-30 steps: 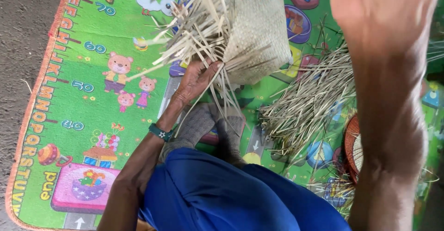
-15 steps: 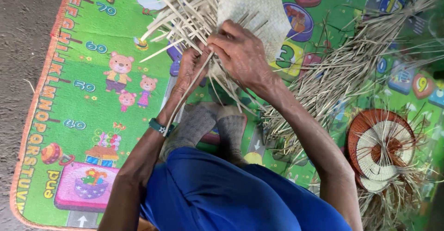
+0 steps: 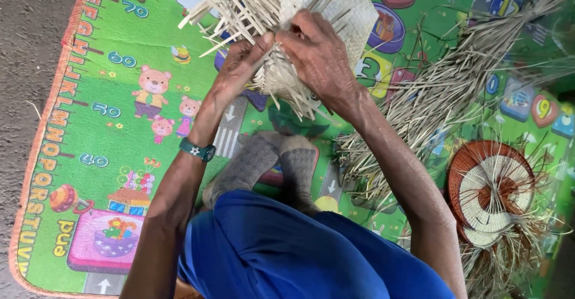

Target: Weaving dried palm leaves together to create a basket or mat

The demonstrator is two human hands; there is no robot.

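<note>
Above the grey-socked feet, the pale woven straw basket has a closed plaited body but many loose strip ends left unwoven, with left hand and right hand both pinched shut on them.
</note>
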